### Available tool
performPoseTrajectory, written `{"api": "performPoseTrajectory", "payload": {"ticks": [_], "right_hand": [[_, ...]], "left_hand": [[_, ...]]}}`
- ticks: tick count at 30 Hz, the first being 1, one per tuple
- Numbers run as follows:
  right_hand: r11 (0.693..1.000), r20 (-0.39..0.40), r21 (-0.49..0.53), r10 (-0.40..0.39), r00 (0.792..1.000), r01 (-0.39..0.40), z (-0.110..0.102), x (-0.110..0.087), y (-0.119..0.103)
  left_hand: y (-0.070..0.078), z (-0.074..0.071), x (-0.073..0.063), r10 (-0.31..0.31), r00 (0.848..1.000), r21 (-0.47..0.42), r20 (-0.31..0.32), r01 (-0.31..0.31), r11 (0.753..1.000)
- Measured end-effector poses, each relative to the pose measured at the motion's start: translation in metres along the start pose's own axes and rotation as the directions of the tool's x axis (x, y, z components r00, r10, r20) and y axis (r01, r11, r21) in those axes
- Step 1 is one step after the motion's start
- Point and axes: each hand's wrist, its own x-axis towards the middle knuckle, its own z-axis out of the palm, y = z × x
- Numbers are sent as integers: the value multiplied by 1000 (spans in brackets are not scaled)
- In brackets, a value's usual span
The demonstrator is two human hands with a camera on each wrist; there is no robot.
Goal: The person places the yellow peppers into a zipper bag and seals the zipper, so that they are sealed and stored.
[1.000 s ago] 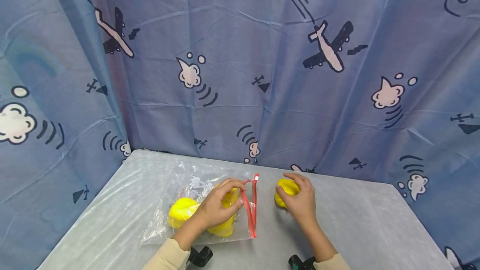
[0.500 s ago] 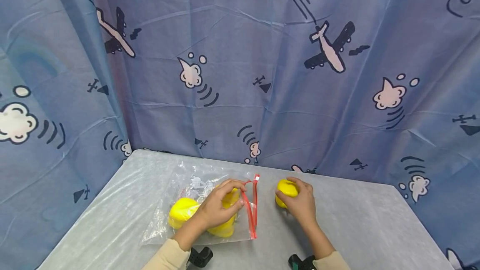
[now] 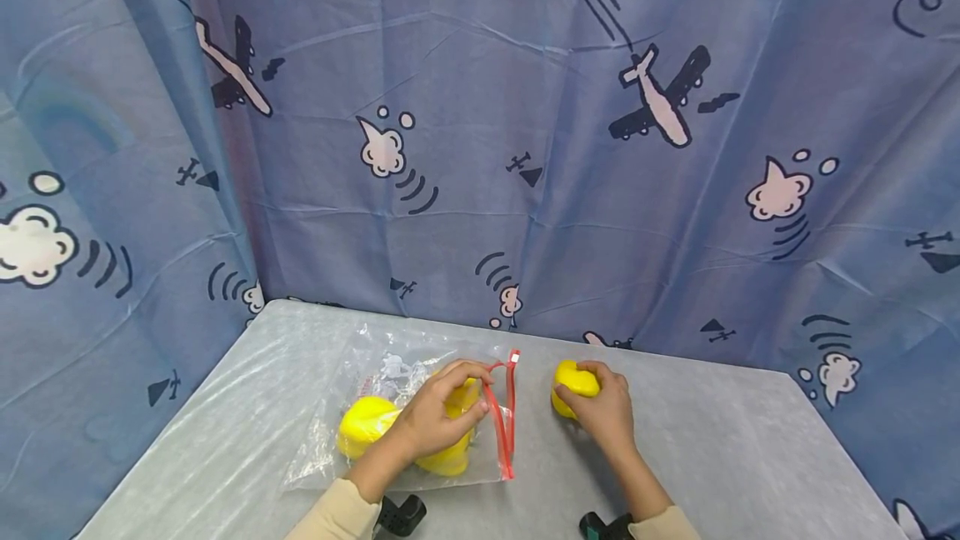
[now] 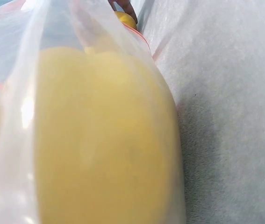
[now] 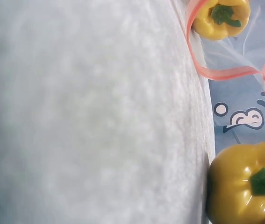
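On a table (image 3: pixel 712 440) with a pale grey covering, before a blue curtain (image 3: pixel 450 148) printed with planes and clouds, a person's right hand (image 3: pixel 609 411) holds a yellow bell pepper (image 3: pixel 573 380), just right of a clear zip bag (image 3: pixel 330 390) and apart from it. Its grip pinches the pepper, thumb on the near side, fingers curled over the far right side. A second earlier, those fingertips reached further across the top; they have drawn back, and more yellow now shows beyond them. The left hand (image 3: pixel 437 413) and the bag lie as they did. Thumb and fingertips, a gap between them, meet the bag's red zip edge (image 3: pixel 511 415); whether they pinch it, I cannot tell. Bagged peppers (image 3: pixel 367 423), also yellow, show through the plastic.

Only the right wrist view shows the held pepper's green stem (image 5: pixel 263 181), one bagged pepper's stem, and the bag's mouth gaping. The left wrist view is mostly one blurred bagged pepper, close up.
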Motion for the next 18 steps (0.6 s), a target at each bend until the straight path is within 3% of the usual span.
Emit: {"api": "performPoseTrajectory", "payload": {"ticks": [9, 18], "right_hand": [[999, 8, 9, -39, 999, 39, -3, -6, -3], [988, 91, 102, -122, 988, 113, -8, -15, -13]], "left_hand": [[0, 0, -1, -17, 1000, 0, 13, 17, 1000], [0, -1, 0, -9, 1000, 6, 21, 9, 1000]]}}
